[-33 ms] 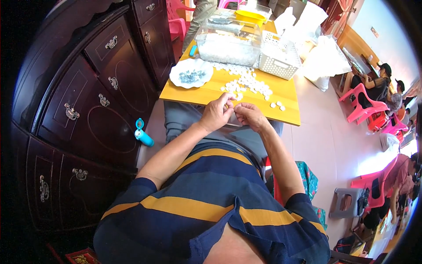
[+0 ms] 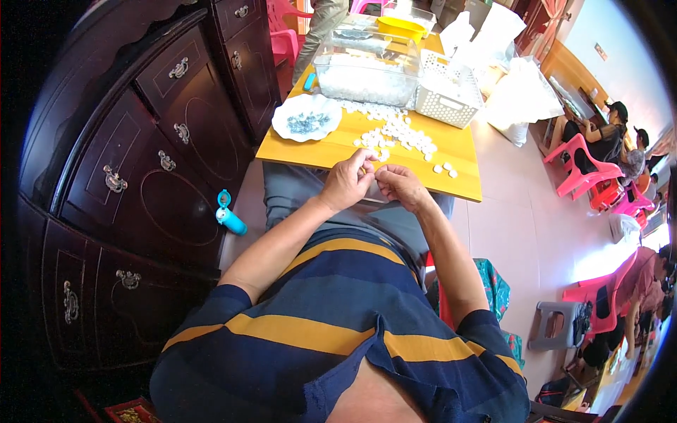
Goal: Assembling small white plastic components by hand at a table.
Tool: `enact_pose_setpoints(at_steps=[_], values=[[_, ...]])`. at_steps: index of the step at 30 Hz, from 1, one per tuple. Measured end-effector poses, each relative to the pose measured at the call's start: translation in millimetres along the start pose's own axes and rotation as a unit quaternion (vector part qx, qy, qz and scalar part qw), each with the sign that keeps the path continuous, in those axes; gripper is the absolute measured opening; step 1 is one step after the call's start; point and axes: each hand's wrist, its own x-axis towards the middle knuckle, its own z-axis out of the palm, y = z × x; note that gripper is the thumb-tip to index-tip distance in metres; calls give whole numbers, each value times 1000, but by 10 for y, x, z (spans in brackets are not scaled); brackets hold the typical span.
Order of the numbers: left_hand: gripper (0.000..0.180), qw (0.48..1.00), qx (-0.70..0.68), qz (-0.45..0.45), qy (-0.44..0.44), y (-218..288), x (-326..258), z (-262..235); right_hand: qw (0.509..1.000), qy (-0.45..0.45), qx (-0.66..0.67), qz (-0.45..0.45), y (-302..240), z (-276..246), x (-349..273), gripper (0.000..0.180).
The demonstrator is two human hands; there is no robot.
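My left hand [image 2: 345, 182] and my right hand [image 2: 400, 185] meet at the near edge of the yellow table [image 2: 457, 163], above my lap. Fingers of both are curled in a pinch, tips almost touching. Whatever they hold is too small to make out. Just beyond them lie many small white round pieces [image 2: 398, 134] in a loose spread, with a few apart at the right. To the left of the spread, a white scalloped dish [image 2: 285, 121] holds small dark bluish bits [image 2: 308, 123].
Behind the pieces stand a clear plastic bin [image 2: 367, 83] of white pieces and a white perforated basket [image 2: 448, 106]. A yellow basin [image 2: 400, 28] is farther back. Dark cabinets [image 2: 159, 141] line the left; a turquoise bottle [image 2: 231, 221] stands on the floor. People sit on pink chairs [image 2: 582, 166] at right.
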Motion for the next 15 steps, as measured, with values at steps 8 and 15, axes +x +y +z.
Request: enact_pose_setpoints(at_steps=[8, 15], values=[[24, 999, -12, -20, 38, -186, -1, 23, 752, 254, -491, -359, 73, 47, 27, 24], [23, 998, -13, -50, 31, -230, 23, 0, 692, 257, -594, -319, 107, 42, 63, 22]])
